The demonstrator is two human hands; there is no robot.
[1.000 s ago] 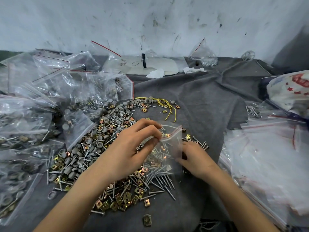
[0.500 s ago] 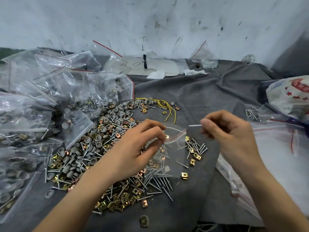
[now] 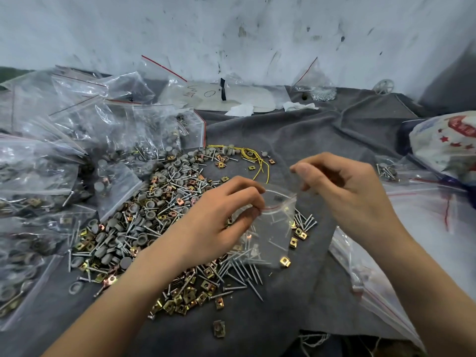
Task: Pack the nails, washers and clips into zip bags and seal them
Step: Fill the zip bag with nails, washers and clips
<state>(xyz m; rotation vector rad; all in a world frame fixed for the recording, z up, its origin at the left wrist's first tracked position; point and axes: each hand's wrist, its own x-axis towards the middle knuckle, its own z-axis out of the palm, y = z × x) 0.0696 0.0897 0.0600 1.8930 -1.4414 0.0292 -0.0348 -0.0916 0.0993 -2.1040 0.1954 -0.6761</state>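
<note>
While filled bags (image 3: pixel 64 155) crowd the left, the heap of nails, washers and clips (image 3: pixel 154 217) lies loose on the grey cloth (image 3: pixel 322 140). The left hand (image 3: pixel 219 225) pinches the red-lined mouth of a small zip bag (image 3: pixel 273 233) just over the heap. The right hand (image 3: pixel 347 199) hovers beside that mouth, fingers curled; whether its grip holds anything I cannot tell. Filling looks underway; next, pieces must pass through the narrow opening.

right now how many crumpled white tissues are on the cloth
2. The left tissue lies before the scribbled sheet; the right tissue lies off its right corner. The bag pile may hide more.
</note>
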